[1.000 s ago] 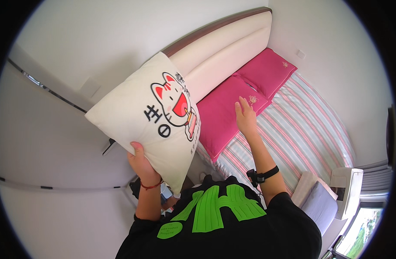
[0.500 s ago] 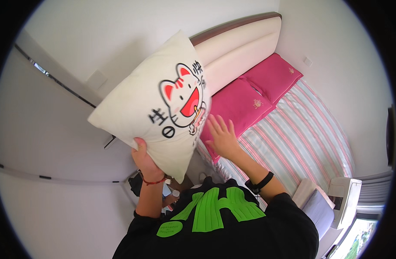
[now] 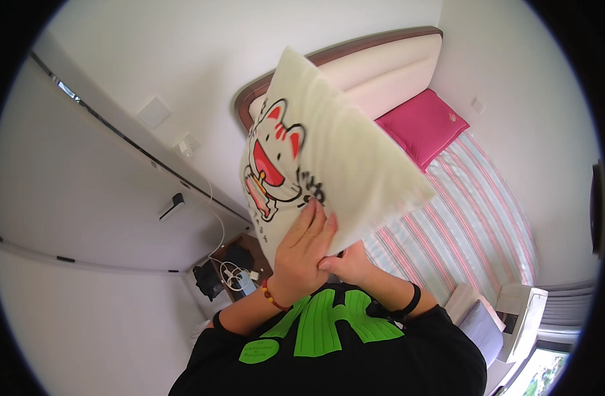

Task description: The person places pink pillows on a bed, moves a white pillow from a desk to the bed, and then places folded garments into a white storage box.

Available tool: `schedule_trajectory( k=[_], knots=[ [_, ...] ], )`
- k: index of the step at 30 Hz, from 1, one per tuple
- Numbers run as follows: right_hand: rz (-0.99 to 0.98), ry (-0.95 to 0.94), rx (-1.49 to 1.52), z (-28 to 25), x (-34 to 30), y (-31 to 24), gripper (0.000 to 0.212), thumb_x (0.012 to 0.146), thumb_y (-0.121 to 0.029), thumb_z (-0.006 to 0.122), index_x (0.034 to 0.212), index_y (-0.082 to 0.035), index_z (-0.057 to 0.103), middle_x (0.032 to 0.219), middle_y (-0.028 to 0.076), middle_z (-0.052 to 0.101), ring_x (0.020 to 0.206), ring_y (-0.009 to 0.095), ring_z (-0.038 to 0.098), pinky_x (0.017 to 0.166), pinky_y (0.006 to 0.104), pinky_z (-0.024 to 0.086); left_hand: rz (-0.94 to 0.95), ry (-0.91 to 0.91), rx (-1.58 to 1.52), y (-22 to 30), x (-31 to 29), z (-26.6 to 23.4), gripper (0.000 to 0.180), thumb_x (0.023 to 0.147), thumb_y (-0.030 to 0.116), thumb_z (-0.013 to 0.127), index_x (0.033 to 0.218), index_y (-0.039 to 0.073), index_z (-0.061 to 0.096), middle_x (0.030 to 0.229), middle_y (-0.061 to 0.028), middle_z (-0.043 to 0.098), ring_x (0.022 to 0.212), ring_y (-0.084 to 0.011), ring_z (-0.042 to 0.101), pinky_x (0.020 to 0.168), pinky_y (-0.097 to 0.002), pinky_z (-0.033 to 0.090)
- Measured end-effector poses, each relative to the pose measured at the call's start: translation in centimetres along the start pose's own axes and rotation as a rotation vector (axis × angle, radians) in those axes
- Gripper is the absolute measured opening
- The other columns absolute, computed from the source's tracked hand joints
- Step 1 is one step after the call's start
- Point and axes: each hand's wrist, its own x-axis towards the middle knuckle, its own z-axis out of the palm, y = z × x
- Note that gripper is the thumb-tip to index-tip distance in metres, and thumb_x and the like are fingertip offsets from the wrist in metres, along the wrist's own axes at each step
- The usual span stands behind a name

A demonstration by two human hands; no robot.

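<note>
A white throw pillow (image 3: 355, 165) with a printed cartoon cat is held up in front of me, tilted, one corner pointing up. My right hand (image 3: 352, 265) grips its lower edge, thumb in front and the other fingers hidden behind the fabric. Against the printed face lies my left hand (image 3: 304, 254), its fingers stretched out flat near the bottom of the cat print. The two hands overlap at the right thumb.
Beyond the pillow is a bed with a striped sheet (image 3: 461, 204), a magenta pillow (image 3: 424, 125) and a padded headboard (image 3: 382, 66). A nightstand (image 3: 255, 251) with cables stands at left, beside a white wardrobe (image 3: 98, 178). Folded bedding (image 3: 477, 330) lies at lower right.
The throw pillow has turned and swung right, its print now facing left. My right hand has taken hold of its lower edge; my left hand has moved from the corner onto its face.
</note>
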Motion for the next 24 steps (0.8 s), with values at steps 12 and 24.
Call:
schedule_trajectory(
  k=[12,24],
  knots=[
    [-0.006,0.485,-0.08,-7.2,1.5,0.2,0.019,0.091,-0.01,0.067,0.104,0.003,0.069,0.095,0.006,0.071,0.087,0.011,0.063,0.077,0.0287,0.05,-0.236,-0.252,-0.174,-9.5,-4.4,2.5,0.072,0.091,0.024,0.06,0.152,0.005,0.027,0.159,-0.021,0.017,0.148,-0.0355,0.014,0.117,-0.0518,0.015],
    [0.364,0.492,0.033,-17.0,-3.8,2.2,0.039,0.099,-0.027,0.054,0.119,0.007,0.06,0.104,0.013,0.069,0.089,0.019,0.064,0.081,0.0325,0.05,-0.846,-0.218,-1.278,-11.5,-8.7,1.9,0.057,0.086,0.026,0.072,0.13,-0.005,0.051,0.118,-0.0107,0.065,0.104,-0.0192,0.063,0.088,-0.0331,0.052]
  ],
)
